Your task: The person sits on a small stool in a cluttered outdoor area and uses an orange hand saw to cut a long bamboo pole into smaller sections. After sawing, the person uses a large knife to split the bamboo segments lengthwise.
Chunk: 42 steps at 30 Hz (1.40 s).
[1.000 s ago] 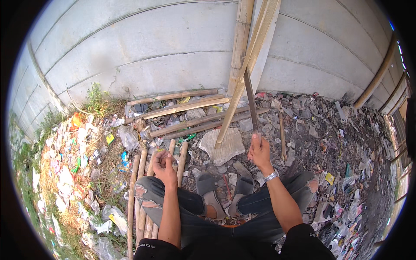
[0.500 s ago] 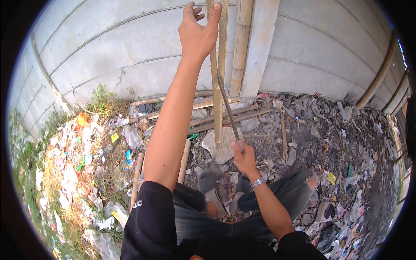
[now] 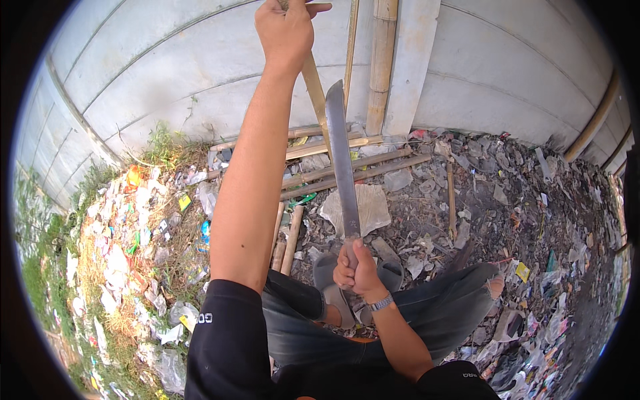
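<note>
My right hand, with a metal watch on its wrist, is wrapped round the handle of a machete. The broad grey blade points up and away from me. At the top edge my raised left hand is closed on a split bamboo strip, which slants down behind the blade; its lower end is hidden there. To the right, a second thin bamboo strip stands apart from the first. A flat pale stone slab lies behind the lower blade, just beyond my feet.
A grey panel wall rises ahead, with a bamboo pole upright beside a concrete post. Bamboo pieces lie along its foot. Scattered litter covers the ground on both sides. My sandals are near the slab.
The machete has come away from the split in the bamboo and now stands blade up, closer to me. My left hand has moved left, and the two strips are wider apart.
</note>
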Available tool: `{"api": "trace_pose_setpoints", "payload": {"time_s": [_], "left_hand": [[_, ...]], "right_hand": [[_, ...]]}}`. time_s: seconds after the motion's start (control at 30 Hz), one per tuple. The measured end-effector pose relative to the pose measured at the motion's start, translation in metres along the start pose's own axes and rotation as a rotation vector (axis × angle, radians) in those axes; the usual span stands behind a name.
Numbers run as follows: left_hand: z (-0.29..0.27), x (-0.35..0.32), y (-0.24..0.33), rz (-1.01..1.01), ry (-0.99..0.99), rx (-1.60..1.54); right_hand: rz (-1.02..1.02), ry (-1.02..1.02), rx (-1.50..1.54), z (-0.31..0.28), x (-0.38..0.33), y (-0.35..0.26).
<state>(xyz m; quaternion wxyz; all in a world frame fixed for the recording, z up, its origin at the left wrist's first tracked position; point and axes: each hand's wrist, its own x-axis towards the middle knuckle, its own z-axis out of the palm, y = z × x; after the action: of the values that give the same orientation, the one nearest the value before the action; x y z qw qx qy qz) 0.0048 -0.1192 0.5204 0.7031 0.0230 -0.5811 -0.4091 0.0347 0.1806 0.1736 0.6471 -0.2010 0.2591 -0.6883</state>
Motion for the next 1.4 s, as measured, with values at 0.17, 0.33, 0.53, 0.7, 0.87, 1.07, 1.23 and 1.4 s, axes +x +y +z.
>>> {"api": "trace_pose_setpoints", "payload": {"time_s": [0.17,0.33,0.53,0.7,0.87,1.07,1.23,1.4], "left_hand": [[-0.027,0.007,0.001,0.013,0.064,0.111],[0.005,-0.007,0.016,-0.033,-0.013,0.305],[0.026,-0.011,0.006,0.392,0.113,0.632],[0.007,0.005,-0.013,0.613,0.277,0.999],[0.002,-0.009,0.007,0.429,0.021,0.506],[0.013,-0.009,0.005,0.336,0.101,0.458],[0.014,-0.011,0.005,0.160,0.093,0.455],[0.022,-0.013,0.005,0.233,0.066,0.420]], "right_hand": [[-0.207,0.375,-0.739,0.043,-0.009,-0.052],[-0.448,0.364,-0.938,0.077,0.005,-0.098],[-0.400,0.422,-0.907,0.122,0.017,-0.135],[-0.476,0.434,-1.127,0.030,0.052,-0.066],[-0.370,0.452,-1.051,-0.040,0.038,-0.013],[-0.035,0.480,-0.701,-0.021,0.034,-0.032],[0.072,0.398,-0.406,-0.017,0.021,-0.051],[-0.073,0.538,-0.757,0.022,0.031,-0.066]]}}
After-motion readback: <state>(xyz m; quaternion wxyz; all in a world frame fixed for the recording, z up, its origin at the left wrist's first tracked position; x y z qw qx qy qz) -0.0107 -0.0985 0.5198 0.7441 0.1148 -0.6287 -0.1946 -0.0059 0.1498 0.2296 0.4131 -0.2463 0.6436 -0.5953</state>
